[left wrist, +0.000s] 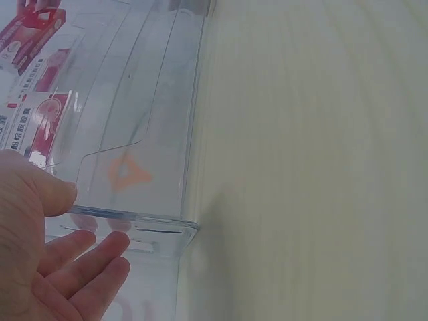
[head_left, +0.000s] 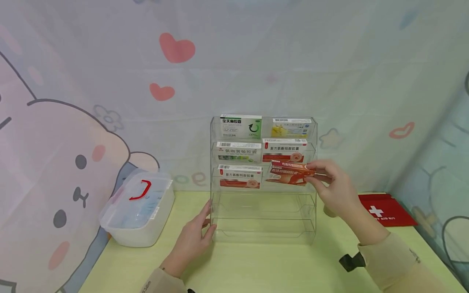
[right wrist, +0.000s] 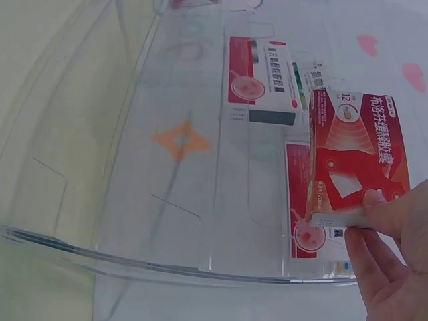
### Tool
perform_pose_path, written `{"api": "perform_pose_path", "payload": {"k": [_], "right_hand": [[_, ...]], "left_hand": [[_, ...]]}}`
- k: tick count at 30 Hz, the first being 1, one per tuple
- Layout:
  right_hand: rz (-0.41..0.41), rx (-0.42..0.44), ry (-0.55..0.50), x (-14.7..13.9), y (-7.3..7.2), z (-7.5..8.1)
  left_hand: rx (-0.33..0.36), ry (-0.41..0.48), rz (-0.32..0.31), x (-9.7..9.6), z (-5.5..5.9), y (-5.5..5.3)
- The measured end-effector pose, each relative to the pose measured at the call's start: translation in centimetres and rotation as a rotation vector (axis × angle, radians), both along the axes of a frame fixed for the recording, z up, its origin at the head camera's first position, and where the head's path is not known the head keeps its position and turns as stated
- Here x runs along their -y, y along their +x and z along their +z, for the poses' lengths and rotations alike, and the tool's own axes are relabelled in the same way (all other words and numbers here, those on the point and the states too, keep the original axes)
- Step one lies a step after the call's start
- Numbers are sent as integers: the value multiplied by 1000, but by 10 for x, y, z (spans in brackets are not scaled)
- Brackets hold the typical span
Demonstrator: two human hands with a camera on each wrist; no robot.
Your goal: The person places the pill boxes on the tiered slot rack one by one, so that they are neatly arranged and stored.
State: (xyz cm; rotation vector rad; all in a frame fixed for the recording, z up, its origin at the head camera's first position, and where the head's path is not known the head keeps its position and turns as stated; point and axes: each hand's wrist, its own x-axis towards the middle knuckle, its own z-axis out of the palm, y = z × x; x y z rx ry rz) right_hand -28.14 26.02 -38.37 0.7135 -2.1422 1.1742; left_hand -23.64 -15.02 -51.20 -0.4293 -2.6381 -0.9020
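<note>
A clear tiered display rack (head_left: 264, 205) stands upright on the table, with medicine boxes in its upper three tiers. My right hand (head_left: 335, 187) pinches a red medicine box (right wrist: 354, 154) by its end, thumb on the printed front and fingers underneath. That box is tilted at the right of the third tier, beside a white-and-red medicine box (head_left: 239, 179). My left hand (head_left: 192, 240) rests against the rack's left side, low down, its thumb by the front edge and its fingers loosely spread along the outside of the side panel.
On the left stands a white lidded box (head_left: 146, 219) with a red handle. A red first aid pouch (head_left: 390, 211) lies at the right, behind my right forearm. A patterned cloth (head_left: 256, 53) hangs directly behind the rack.
</note>
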Motion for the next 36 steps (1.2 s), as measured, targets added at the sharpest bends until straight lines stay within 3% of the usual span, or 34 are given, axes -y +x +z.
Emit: {"api": "perform_pose_path", "payload": {"k": [6,10,28,36], "right_hand": [[-77,-42,46,-2,-12,12],[-116,-20,76,-1,-16,14],[-182,38,259,0,-26,0],[-194,89,250,3,-23,-2]], "left_hand": [[1,3,-1,0,1,1],[6,9,-5,0,1,1],[-29,5,-7,2,-3,0],[-23,7,-12,1,0,1]]}}
